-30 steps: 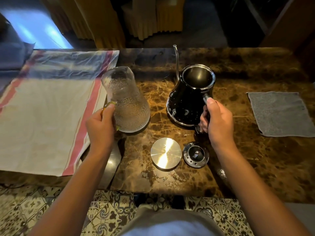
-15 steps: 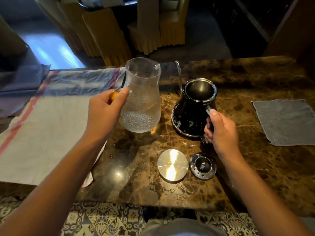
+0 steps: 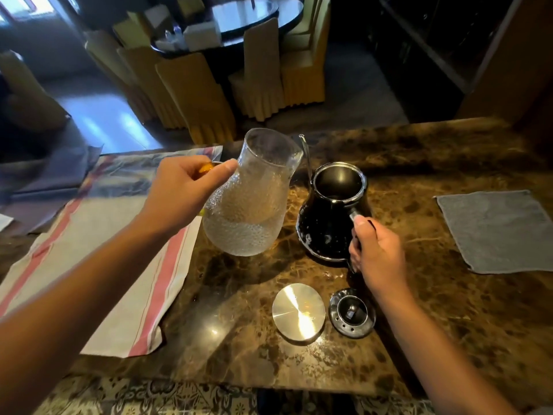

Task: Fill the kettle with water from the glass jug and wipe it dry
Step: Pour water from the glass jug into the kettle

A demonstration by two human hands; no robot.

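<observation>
Jug [image 3: 250,202] held clear of the counter [image 3: 419,324], just left of the kettle [image 3: 329,217]. Long axis near upright, top leaning a little right; rim and pour lip point toward the kettle mouth, not over it. Water sits in the bulbous lower part, roughly a third up; upper neck holds none that I can see. Glass is pebbled.

Left hand [image 3: 182,193] wraps the jug's handle on its left side, fingers curled tight, thumb pressed along the neck. An orange bit of the handle shows between the fingers.

Kettle stands upright on the counter, about midway between left and right edges, nearer the far edge. Thin gooseneck spout rises on the far-left side and points up and away; handle faces the near right. Mouth is uncovered; the interior is dark and I cannot tell whether it holds any water. Droplets fleck the black body.

Right hand [image 3: 375,253] grips the kettle handle, fingers closed round it.

Toward the near edge: metal disc [image 3: 298,313] lies flat; the black lid [image 3: 352,313] sits just right of it, apart. Grey cloth [image 3: 496,229] lies flat near the right edge. Striped towel [image 3: 98,244] covers the left end.
</observation>
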